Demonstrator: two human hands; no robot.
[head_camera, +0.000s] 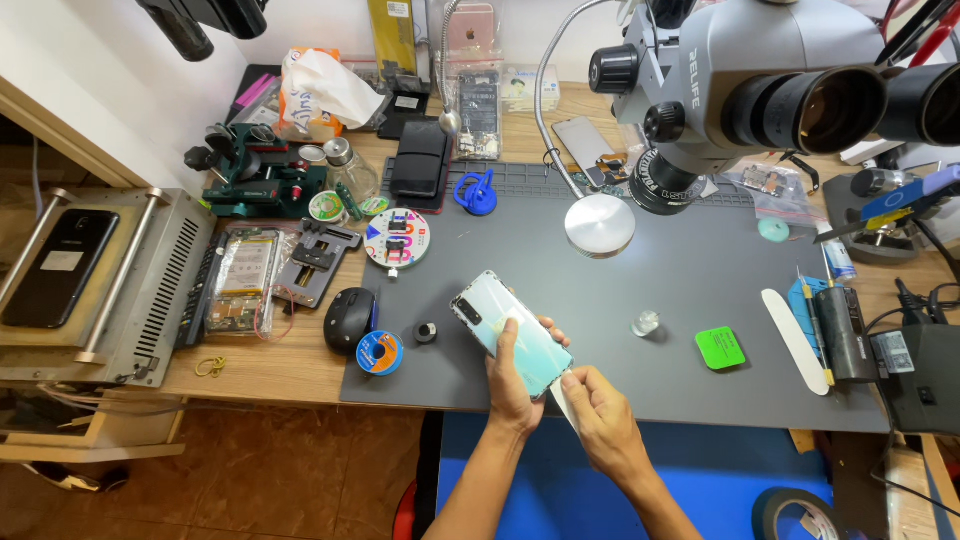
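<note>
My left hand (513, 385) grips a pale iridescent smartphone (510, 332) back-side up over the grey work mat (660, 300), thumb lying on its rear cover. My right hand (600, 415) pinches a thin white pry card (563, 398) pressed against the phone's lower corner edge. The phone's camera cluster points toward the upper left.
A microscope (760, 90) hangs over the mat's back right, a round lamp head (600, 224) below it. On the mat lie a green square pick (720, 348), a white spatula (795, 340), a blue suction cup (475, 192) and a solder reel (380, 352). A black mouse (350, 318) and heating machine (100, 280) stand left.
</note>
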